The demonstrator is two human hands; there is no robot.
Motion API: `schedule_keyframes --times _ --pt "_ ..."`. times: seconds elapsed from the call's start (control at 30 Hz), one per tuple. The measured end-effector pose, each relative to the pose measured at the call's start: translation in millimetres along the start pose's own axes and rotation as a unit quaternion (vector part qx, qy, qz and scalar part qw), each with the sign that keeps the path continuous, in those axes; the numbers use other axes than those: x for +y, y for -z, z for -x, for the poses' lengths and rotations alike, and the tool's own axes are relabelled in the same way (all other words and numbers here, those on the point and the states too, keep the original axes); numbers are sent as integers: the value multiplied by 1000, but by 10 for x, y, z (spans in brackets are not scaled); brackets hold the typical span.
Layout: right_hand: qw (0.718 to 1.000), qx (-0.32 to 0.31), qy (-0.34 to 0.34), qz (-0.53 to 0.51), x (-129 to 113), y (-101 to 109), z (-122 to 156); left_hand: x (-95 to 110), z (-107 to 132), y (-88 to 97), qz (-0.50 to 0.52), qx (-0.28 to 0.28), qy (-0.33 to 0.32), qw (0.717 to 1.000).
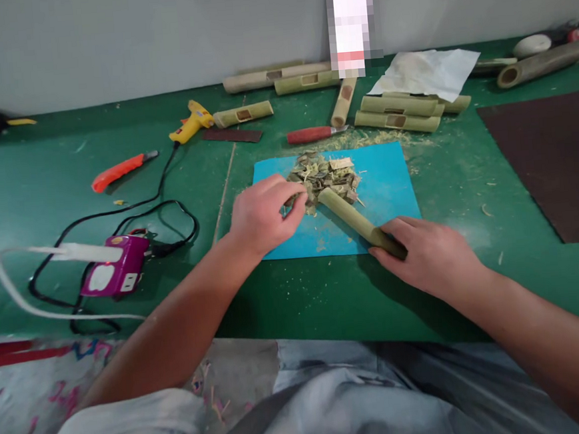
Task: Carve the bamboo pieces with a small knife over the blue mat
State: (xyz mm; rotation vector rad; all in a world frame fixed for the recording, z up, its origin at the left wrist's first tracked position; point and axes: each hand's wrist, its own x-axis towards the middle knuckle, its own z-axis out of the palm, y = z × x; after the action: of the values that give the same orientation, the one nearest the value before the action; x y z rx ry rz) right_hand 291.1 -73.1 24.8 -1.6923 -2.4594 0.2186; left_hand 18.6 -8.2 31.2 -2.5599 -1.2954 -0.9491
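My right hand [423, 253] is closed round the near end of a pale green bamboo tube [352, 219]. The tube slants up to the left, and its far end meets the edge of a pile of bamboo chips and shavings [324, 177]. That pile lies on a bright blue sheet [386, 176]. At the left side of the pile is my left hand [266, 212], with thumb and fingers curled into a pinch. Whatever it may hold between the fingertips cannot be made out.
Behind the sheet lie a red-handled knife [313, 134] and several notched bamboo tubes [397, 121]. To the left are an orange cutter [120, 171], a yellow glue gun [190, 123] and a purple power socket [118, 267] with loose cables. A dark brown board [556, 162] lies at right.
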Motion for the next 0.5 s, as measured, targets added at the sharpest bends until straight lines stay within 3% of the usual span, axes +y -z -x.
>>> schedule_keyframes --times 0.1,0.2,0.33,0.4,0.5 --pt "1000 -8 2 -1 4 10 -14 -238 -91 141 -51 9 42 998" --pt "1000 2 6 -8 11 22 -17 -752 -310 126 -85 8 102 991" --pt "998 43 16 -36 46 21 -11 -1434 -659 -114 -101 -137 195 966" --pt "996 64 26 -52 72 12 -11 -1598 -778 -236 -110 -182 205 956" --pt "994 77 35 -75 108 -1 -22 -1655 -872 -322 -118 -231 213 942"
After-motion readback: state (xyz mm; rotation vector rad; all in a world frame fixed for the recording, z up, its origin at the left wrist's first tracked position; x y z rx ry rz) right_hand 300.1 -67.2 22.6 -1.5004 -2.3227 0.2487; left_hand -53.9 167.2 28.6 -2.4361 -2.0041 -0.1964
